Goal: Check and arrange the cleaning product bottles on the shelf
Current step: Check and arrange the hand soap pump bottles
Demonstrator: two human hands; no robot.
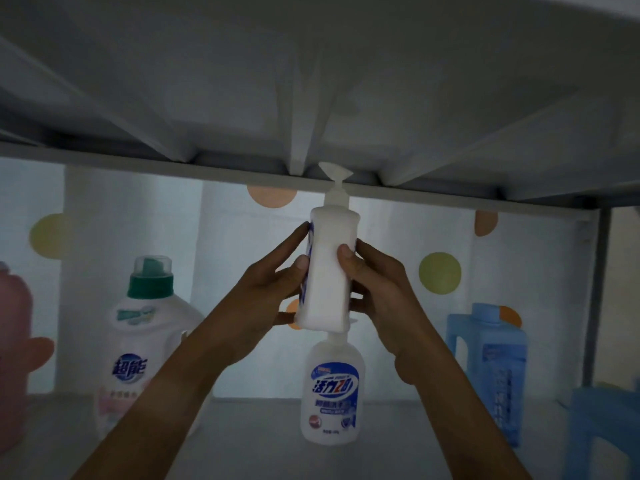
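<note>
Both hands gripped a white pump bottle (329, 271) upright, left hand (273, 292) and right hand (377, 289) on opposite sides; directly beneath stood a labelled bottle (332, 389).

This looks like a storage corner in a home or laundry area, dimly lit. A grey metal shelf (450, 199) with ribbed underside spans the top, its upright post (594, 289) at three o'clock. Household cleaning products stand on the shelf board below: a white detergent bottle (138, 344) with a green cap at nine o'clock, a pump bottle (333, 389) at six, a blue jug (488, 368) at four. Behind hangs a white curtain (221, 271) with coloured dots.
</note>
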